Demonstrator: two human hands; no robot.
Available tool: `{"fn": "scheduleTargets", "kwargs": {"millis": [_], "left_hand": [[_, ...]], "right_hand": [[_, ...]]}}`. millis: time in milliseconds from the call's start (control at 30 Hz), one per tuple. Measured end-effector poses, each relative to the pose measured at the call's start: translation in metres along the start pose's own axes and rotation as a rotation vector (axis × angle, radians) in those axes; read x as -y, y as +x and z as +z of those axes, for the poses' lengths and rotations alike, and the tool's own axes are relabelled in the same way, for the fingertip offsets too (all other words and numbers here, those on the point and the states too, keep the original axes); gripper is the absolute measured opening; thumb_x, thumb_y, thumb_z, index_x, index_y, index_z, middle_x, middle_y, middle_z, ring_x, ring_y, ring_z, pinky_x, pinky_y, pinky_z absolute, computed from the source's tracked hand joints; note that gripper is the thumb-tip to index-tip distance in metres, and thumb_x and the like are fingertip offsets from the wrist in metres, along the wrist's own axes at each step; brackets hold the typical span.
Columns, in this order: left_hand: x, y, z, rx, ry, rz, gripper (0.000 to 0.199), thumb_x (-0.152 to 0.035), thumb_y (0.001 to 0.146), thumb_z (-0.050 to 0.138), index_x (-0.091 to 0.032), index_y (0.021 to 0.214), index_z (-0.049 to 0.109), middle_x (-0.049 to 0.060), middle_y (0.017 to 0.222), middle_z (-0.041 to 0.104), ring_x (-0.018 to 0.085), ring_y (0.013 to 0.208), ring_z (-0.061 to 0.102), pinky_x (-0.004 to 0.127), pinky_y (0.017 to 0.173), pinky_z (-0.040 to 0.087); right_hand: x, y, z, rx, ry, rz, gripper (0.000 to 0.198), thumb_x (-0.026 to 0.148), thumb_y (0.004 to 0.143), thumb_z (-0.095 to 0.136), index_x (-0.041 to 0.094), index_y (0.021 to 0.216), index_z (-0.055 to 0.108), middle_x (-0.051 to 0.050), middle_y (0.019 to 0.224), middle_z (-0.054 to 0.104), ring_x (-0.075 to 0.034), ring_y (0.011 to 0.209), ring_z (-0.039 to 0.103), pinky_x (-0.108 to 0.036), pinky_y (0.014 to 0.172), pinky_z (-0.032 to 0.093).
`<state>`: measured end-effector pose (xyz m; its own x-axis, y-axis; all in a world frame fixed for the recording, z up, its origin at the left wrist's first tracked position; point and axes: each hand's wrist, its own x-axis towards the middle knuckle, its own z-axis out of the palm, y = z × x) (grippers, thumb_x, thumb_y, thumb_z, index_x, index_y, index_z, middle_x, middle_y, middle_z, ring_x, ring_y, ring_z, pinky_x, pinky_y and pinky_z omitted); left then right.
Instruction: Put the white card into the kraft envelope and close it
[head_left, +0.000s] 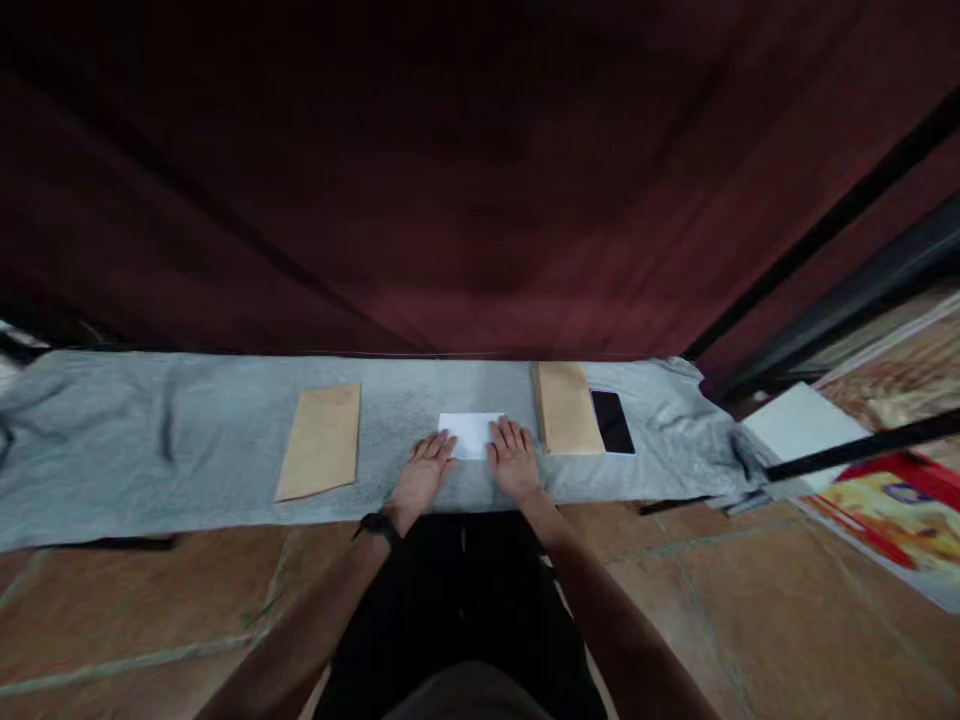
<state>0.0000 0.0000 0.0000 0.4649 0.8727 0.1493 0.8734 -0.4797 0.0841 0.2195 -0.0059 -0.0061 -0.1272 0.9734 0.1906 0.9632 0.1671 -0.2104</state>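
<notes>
A small white sheet of paper point(471, 436) lies flat on the grey cloth in front of me. My left hand point(426, 468) rests on its left edge, fingers stretched out and a dark watch on the wrist. On the right edge lies my right hand point(514, 462), also flat with its fingers spread. To the left is a brown paper envelope point(321, 440), apart from my hand. Just right of my right hand lies a stack of brown envelopes point(570, 410), with a dark-screened phone point(613, 422) beside it.
The grey cloth point(210, 430) covers a long narrow surface. Behind it hangs a dark red sheet point(450, 200). Dark metal bars point(870, 455) and a colourful printed box point(900, 510) stand at the right. Brown floor tiles point(187, 590) show below the front edge.
</notes>
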Motion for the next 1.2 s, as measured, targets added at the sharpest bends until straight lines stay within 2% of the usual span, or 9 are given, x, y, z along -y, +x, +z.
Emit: {"fn": "scheduleTargets", "kwargs": {"millis": [133,333,433,533,667,833,1000,1200], "left_hand": [[-0.001,-0.002,0.007,-0.044,-0.046,-0.031,0.044,-0.033,0.102,0.040,-0.020,0.141,0.055,0.009,0.151,0.050,0.027,0.139,0.045,0.045,0.115,0.037],[-0.006,-0.005,0.006,-0.137,-0.125,-0.068,0.049,-0.037,0.104,0.031,-0.015,0.140,0.054,0.011,0.149,0.052,0.025,0.139,0.046,0.045,0.117,0.036],[-0.009,-0.005,0.000,-0.125,-0.126,-0.065,0.050,-0.039,0.103,0.032,-0.015,0.142,0.053,0.011,0.151,0.049,0.024,0.142,0.043,0.045,0.118,0.035],[-0.011,-0.007,-0.004,-0.065,-0.089,-0.023,0.051,-0.032,0.102,0.030,-0.013,0.147,0.048,0.010,0.156,0.043,0.024,0.147,0.034,0.045,0.121,0.029],[-0.013,-0.015,-0.004,-0.011,-0.041,-0.010,0.055,-0.024,0.100,0.028,-0.009,0.152,0.038,0.011,0.158,0.037,0.023,0.149,0.028,0.045,0.123,0.023],[-0.018,-0.026,-0.004,-0.044,-0.023,-0.072,0.058,-0.033,0.101,0.030,-0.007,0.153,0.034,0.014,0.159,0.034,0.025,0.150,0.026,0.046,0.124,0.022],[-0.021,-0.027,-0.005,-0.081,-0.052,-0.093,0.061,-0.038,0.102,0.029,-0.004,0.152,0.035,0.017,0.158,0.036,0.027,0.149,0.028,0.047,0.123,0.022],[-0.022,-0.028,-0.004,-0.094,-0.079,-0.113,0.060,-0.038,0.102,0.029,-0.004,0.151,0.037,0.018,0.157,0.037,0.028,0.149,0.029,0.050,0.122,0.023]], "right_hand": [[-0.001,-0.001,0.003,-0.030,0.003,-0.001,0.051,0.033,0.103,0.038,0.016,0.151,0.041,-0.011,0.157,0.040,-0.029,0.145,0.037,-0.048,0.119,0.025],[0.000,-0.002,-0.001,-0.105,0.061,-0.004,0.049,0.030,0.103,0.039,0.012,0.148,0.046,-0.013,0.154,0.044,-0.029,0.143,0.040,-0.048,0.119,0.027],[0.015,-0.001,-0.002,-0.124,0.126,-0.033,0.049,0.029,0.104,0.035,0.010,0.148,0.044,-0.012,0.155,0.042,-0.026,0.145,0.038,-0.046,0.120,0.027],[0.041,-0.002,0.004,-0.089,0.179,-0.152,0.051,0.034,0.105,0.035,0.012,0.149,0.042,-0.010,0.157,0.041,-0.024,0.146,0.036,-0.043,0.121,0.028],[0.062,-0.010,0.012,-0.070,0.166,-0.206,0.055,0.040,0.105,0.035,0.010,0.151,0.040,-0.013,0.155,0.042,-0.025,0.145,0.038,-0.045,0.121,0.027],[0.043,-0.024,0.006,-0.074,0.101,-0.198,0.061,0.043,0.104,0.038,0.006,0.152,0.036,-0.018,0.156,0.039,-0.027,0.146,0.037,-0.047,0.120,0.028],[0.013,-0.037,-0.006,-0.052,0.030,-0.120,0.060,0.041,0.104,0.036,0.007,0.153,0.033,-0.017,0.156,0.039,-0.028,0.145,0.038,-0.048,0.119,0.029],[0.000,-0.045,-0.007,-0.053,0.001,-0.097,0.060,0.041,0.104,0.035,0.007,0.154,0.031,-0.016,0.157,0.038,-0.029,0.144,0.038,-0.048,0.119,0.028]]}}
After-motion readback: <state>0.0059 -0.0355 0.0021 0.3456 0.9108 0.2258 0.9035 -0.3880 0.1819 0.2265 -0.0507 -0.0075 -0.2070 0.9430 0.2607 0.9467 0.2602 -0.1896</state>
